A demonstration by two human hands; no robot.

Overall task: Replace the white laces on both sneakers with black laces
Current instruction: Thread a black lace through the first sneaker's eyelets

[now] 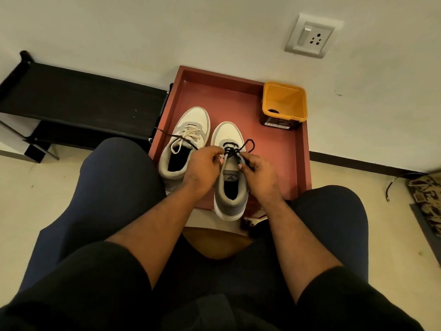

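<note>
Both hands, left hand (202,163) and right hand (259,172), pinch the black cord lace (236,149) with curled fingers, likely tightening it on the white-and-grey sneaker (230,187) overhanging the red rimmed tray's (299,163) near edge; the white-laced sneaker (183,139) waits alongside.

Open red tray (281,149) floor lay right of the black-laced sneaker (229,168); the yellow container (284,103) blocked its far right corner, the white-laced sneaker (185,137) crowded the left.

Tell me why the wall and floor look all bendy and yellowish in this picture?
Head view: the wide-angle lens bends straight lines, so the dark skirting slants and the wall socket looks tilted; warm indoor light tints everything yellowish; the sneakers on the red tray stay fairly sharp, with soft shadows.
</note>
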